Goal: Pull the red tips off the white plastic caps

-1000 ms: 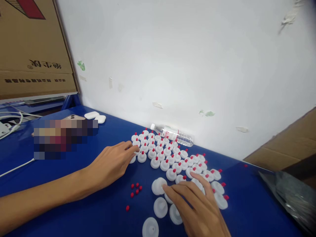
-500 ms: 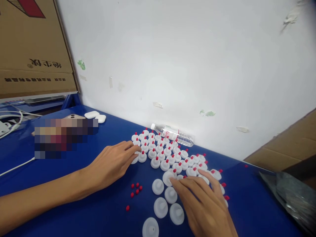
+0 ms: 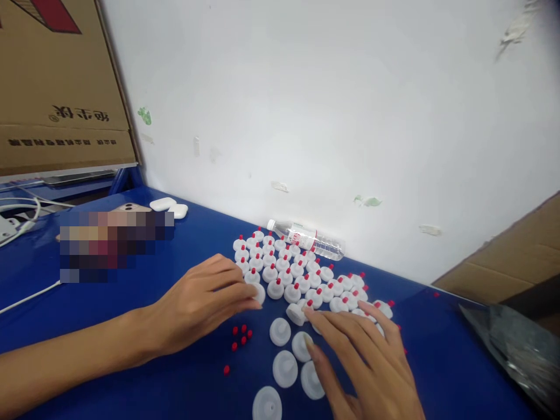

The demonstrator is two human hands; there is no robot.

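Note:
My left hand point(image 3: 219, 297) has its thumb and fingers closed on a white nozzle cap point(image 3: 259, 294), a round disc with a raised middle. My right hand point(image 3: 359, 350) reaches in from the lower right, fingers apart. Its index fingertip touches a tilted white nozzle cap beside a red tip point(image 3: 310, 303), and its thumb lies over a bare white cap point(image 3: 301, 346). Several bare white caps point(image 3: 284, 368) lie between the hands. Loose red tips point(image 3: 244, 340) are scattered below my left hand. Behind stand many white caps fitted with red tips point(image 3: 275, 288).
A clear plastic bottle point(image 3: 324, 243) lies along the wall behind the caps. At the left are a phone point(image 3: 126, 207), white cases point(image 3: 178, 210) and a white cable point(image 3: 30, 296). A cardboard box point(image 3: 52, 116) stands far left; a grey plastic bag point(image 3: 516, 344) sits at right.
My left hand has drawn a white cap out of the group toward the right and nearer me. Under my right fingers a cap has tipped over, and the right thumb has spread out.

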